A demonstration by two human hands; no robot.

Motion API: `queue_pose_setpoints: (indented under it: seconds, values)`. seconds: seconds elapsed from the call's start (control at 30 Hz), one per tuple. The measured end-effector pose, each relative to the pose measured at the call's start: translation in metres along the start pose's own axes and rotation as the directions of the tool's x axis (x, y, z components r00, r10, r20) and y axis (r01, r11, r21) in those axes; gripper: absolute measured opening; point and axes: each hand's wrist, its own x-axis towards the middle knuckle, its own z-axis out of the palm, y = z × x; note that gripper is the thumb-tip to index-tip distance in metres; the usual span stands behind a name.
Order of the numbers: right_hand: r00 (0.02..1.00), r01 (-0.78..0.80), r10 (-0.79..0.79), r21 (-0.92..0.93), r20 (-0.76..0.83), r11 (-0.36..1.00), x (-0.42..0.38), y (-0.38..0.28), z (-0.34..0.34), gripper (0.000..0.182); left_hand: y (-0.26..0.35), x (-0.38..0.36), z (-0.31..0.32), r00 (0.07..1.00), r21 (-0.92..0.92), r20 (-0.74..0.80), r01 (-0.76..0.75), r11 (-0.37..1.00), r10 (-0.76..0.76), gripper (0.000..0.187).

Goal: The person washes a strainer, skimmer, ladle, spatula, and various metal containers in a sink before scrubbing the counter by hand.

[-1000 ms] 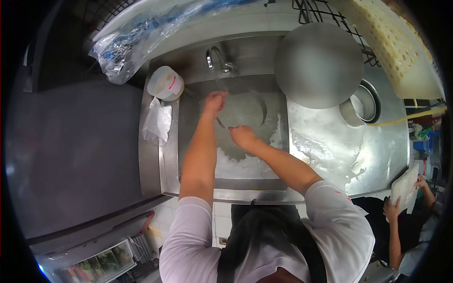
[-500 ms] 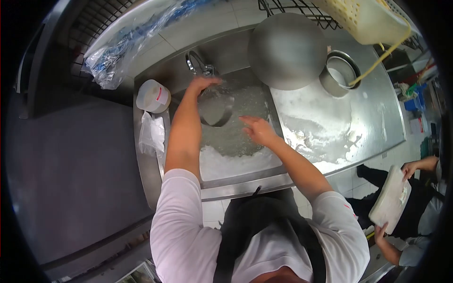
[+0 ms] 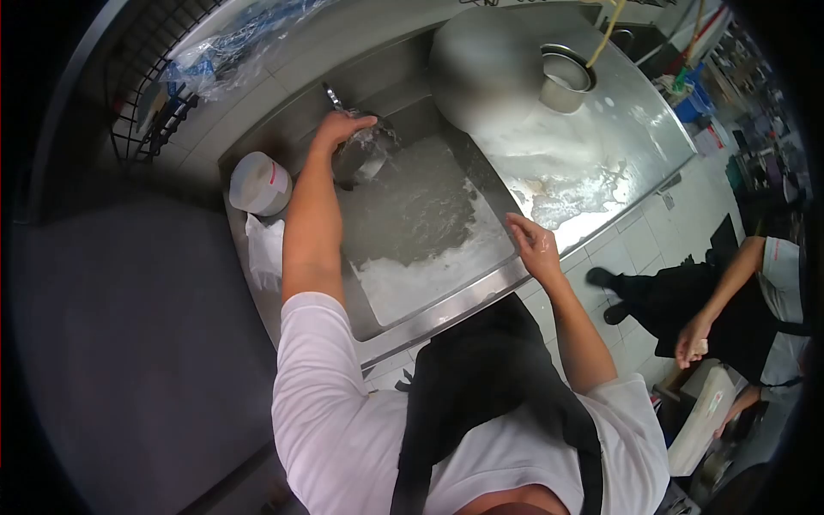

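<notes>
My left hand (image 3: 341, 129) is at the back of the sink (image 3: 446, 309), just below the chrome tap (image 3: 332, 96). Its fingers are closed at the rim of a round metal pot (image 3: 359, 161), over which water splashes. The pot is tilted, and my fingertips are partly hidden. Cloudy water (image 3: 412, 206) with white foam at its front edge covers the sink floor. Over the sink's right front rim hovers my right hand (image 3: 536, 245), wet and holding nothing, its fingers loosely bent and apart from any object.
A clear plastic tub (image 3: 260, 184) and a white plastic bag (image 3: 264, 249) sit on the left ledge. A metal pot (image 3: 566, 77) and a large blurred round shape (image 3: 485, 73) are on the wet drainboard (image 3: 639, 129). To the right, a co-worker holds a white board (image 3: 704, 421).
The round metal pot has moved back and left, now at my left hand. My right hand has drawn out of the sink toward its front right rim. The view has turned.
</notes>
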Motion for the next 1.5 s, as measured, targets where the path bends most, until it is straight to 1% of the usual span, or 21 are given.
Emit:
queue_pose_setpoints:
  seconds: [0.33,0.37,0.43,0.47,0.5,0.53,0.57,0.6,0.67,0.8,0.87,0.97,1.07,1.13,1.17,1.2,1.23,1.3,1.33,1.43,1.5]
  values:
    - [0.990,0.013,-0.024,-0.085,-0.136,0.996,-0.051,-0.017,-0.033,0.021,-0.017,0.016,0.025,0.998,-0.281,0.045,-0.035,0.959,0.050,0.108]
    - [0.990,0.008,-0.013,-0.037,-0.139,0.999,-0.054,-0.012,-0.039,0.021,0.011,-0.017,0.023,0.998,-0.334,-0.018,0.046,0.941,-0.055,0.105]
    - [0.988,-0.029,0.039,0.073,-0.150,0.997,-0.062,0.007,-0.049,0.022,-0.003,0.001,0.035,0.986,-0.600,0.033,-0.113,0.792,0.166,0.087]
    - [0.978,-0.013,0.027,0.071,-0.207,0.997,-0.065,0.008,-0.050,0.024,0.015,-0.010,0.030,0.980,-0.623,0.102,-0.072,0.779,0.173,0.073]
    - [0.971,0.035,-0.029,0.021,-0.235,0.999,-0.067,0.014,-0.053,0.025,0.030,-0.024,0.027,0.990,-0.581,0.092,-0.037,0.813,0.110,0.062]
    - [0.961,0.009,-0.022,-0.048,-0.276,0.999,-0.072,0.011,-0.061,0.024,0.016,-0.007,0.034,0.981,-0.581,0.110,-0.069,0.811,0.163,0.053]
    - [0.959,-0.001,-0.026,-0.098,-0.281,0.995,-0.079,0.005,-0.060,0.023,0.030,-0.036,0.027,0.986,-0.377,0.040,-0.135,0.916,0.162,0.043]
    - [0.956,-0.037,0.007,-0.097,-0.294,0.995,-0.084,0.009,-0.065,0.023,0.024,-0.036,0.035,0.980,-0.368,0.020,-0.179,0.912,0.200,0.036]
    - [0.955,-0.078,0.048,-0.093,-0.292,0.993,-0.084,0.017,-0.061,0.023,-0.018,-0.010,0.048,0.960,-0.287,-0.002,-0.268,0.920,0.279,0.038]
    - [0.954,-0.066,0.039,-0.081,-0.298,0.995,-0.094,0.026,-0.055,0.025,-0.048,-0.049,0.071,0.995,-0.346,0.092,-0.002,0.938,0.037,0.041]
    - [0.958,-0.053,0.029,-0.078,-0.284,0.996,-0.093,0.026,-0.052,0.025,-0.053,-0.073,0.081,0.984,-0.442,0.162,0.005,0.897,0.074,0.039]
    - [0.971,-0.006,-0.011,-0.067,-0.239,0.998,-0.089,0.019,-0.051,0.027,-0.038,-0.110,0.081,0.974,-0.316,0.109,-0.156,0.936,0.200,0.035]
    - [0.986,0.029,-0.056,-0.166,-0.157,0.986,-0.084,0.006,-0.051,0.033,0.010,-0.151,0.070,0.916,-0.393,0.176,-0.271,0.879,0.361,0.031]
    - [0.986,0.098,-0.127,-0.238,-0.110,0.966,-0.080,-0.005,-0.050,0.042,0.060,-0.179,0.063,0.780,-0.222,0.173,-0.564,0.796,0.601,0.028]
    - [0.951,0.179,-0.247,-0.320,-0.185,0.930,-0.080,-0.019,-0.053,0.047,0.085,-0.193,0.061,0.688,-0.132,0.188,-0.689,0.712,0.701,0.026]
    - [0.897,0.248,-0.367,-0.407,-0.246,0.879,-0.081,-0.039,-0.058,0.052,0.109,-0.205,0.062,0.686,-0.096,0.245,-0.686,0.722,0.685,0.026]
    - [0.824,0.303,-0.485,-0.496,-0.293,0.814,-0.083,-0.057,-0.063,0.057,0.133,-0.221,0.067,0.576,-0.061,0.243,-0.794,0.605,0.781,0.026]
    - [0.784,0.361,-0.568,-0.558,-0.252,0.747,-0.087,-0.082,-0.076,0.058,0.178,-0.252,0.085,0.310,0.010,0.253,-0.948,0.318,0.916,0.026]
    - [0.761,0.387,-0.606,-0.588,-0.232,0.711,-0.090,-0.087,-0.082,0.059,0.193,-0.260,0.097,0.231,0.007,0.256,-0.971,0.237,0.939,0.026]
    - [0.808,0.341,-0.567,-0.659,-0.158,0.670,-0.107,-0.072,-0.105,0.051,0.233,-0.276,0.144,-0.036,-0.020,0.267,-0.999,-0.032,0.963,0.025]
    - [0.871,0.193,-0.437,-0.664,-0.222,0.722,-0.127,-0.045,-0.119,0.026,0.259,-0.292,0.177,-0.224,-0.055,0.257,-0.974,-0.218,0.940,0.024]
